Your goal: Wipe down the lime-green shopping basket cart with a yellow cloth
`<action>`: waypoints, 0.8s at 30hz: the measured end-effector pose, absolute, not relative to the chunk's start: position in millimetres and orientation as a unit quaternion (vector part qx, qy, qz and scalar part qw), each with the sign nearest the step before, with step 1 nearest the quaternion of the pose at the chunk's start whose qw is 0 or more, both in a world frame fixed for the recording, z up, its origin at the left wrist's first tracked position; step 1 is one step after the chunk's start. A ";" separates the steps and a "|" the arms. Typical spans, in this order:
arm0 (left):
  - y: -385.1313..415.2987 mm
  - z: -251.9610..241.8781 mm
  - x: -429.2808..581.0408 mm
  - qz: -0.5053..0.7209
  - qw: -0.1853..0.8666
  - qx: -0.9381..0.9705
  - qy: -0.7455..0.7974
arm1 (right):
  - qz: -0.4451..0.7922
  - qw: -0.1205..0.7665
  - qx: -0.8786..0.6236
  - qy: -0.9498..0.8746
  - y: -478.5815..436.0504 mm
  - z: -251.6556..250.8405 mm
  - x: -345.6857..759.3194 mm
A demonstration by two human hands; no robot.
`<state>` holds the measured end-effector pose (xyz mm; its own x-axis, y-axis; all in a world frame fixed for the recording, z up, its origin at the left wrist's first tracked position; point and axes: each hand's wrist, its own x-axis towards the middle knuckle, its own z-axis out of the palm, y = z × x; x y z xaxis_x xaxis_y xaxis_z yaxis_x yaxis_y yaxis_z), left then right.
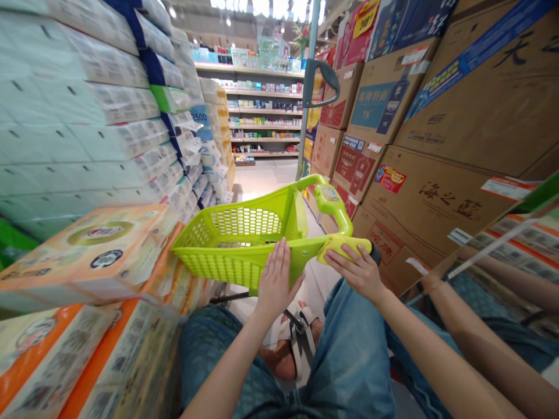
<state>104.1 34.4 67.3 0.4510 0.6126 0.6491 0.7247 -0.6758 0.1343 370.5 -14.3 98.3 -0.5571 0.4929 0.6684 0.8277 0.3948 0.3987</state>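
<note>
A lime-green plastic shopping cart (231, 256) with a perforated basket stands sideways in front of my knees. My left hand (276, 270) lies flat on the near side of the basket, its fingers stretched out. In my right hand (356, 270) is a folded yellow cloth (345, 243), pressed on the near arm of the cart's handle (337, 209). The fingers bend over the cloth and hide part of that arm. Below the basket, part of the cart's dark frame shows between my legs.
Wrapped tissue packs (100, 238) rise in stacks on the left, close to the basket. Cardboard cartons (437, 198) wall the right side, with a reflective panel (493, 267) near my right arm. Stocked shelves (266, 110) stand beyond the pale floor (266, 171).
</note>
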 end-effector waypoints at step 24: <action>33.7 73.3 99.9 -0.336 0.061 -0.857 -0.386 | -0.367 0.252 -0.408 -0.797 -5.2 92.0 344.4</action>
<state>99.9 33.7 73.3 0.4766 0.6213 0.6220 0.7027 -0.6944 0.1552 344.4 -5.2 92.0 -0.5403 0.4646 0.7016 0.8351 0.3983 0.3794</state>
